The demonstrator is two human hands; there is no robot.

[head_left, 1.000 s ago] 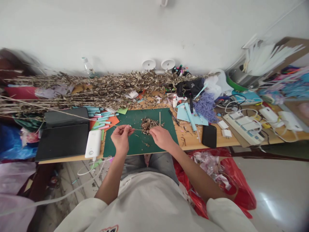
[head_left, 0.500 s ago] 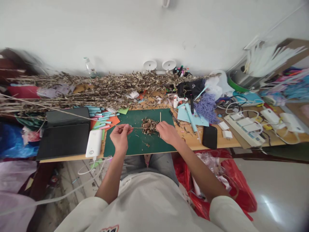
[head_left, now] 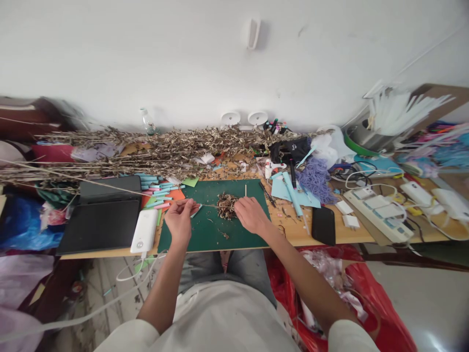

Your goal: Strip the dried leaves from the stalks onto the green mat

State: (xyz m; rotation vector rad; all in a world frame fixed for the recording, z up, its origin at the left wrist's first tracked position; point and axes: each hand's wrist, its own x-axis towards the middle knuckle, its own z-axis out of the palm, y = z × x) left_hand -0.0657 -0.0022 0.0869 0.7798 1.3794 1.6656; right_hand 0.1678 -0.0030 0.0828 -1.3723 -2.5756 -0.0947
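My left hand [head_left: 179, 216] is closed in a pinch on the thin stem of a dried plant, over the left part of a green cutting mat [head_left: 198, 239]. The long pale stem [head_left: 120, 187] runs off leftward past the hand. At the other end, a clump of curled brown leaves [head_left: 226, 205] lies above the middle of the mat. My right hand [head_left: 251, 213] is closed at the right side of this clump, its fingertips partly hidden among the leaves. A short pale stick [head_left: 245, 189] lies just behind the right hand.
Many dried stalks [head_left: 205, 142] lie along the wall. To the left are a black tablet [head_left: 102, 225] and a white power bank [head_left: 145, 230]. On the right lie a glue gun [head_left: 273, 167], purple yarn [head_left: 315, 178], a black phone [head_left: 323, 226] and a power strip [head_left: 379, 215].
The view has tilted up, so the table sits lower in the picture. My left hand has shifted slightly left, away from the leaf clump. Both hands keep their hold.
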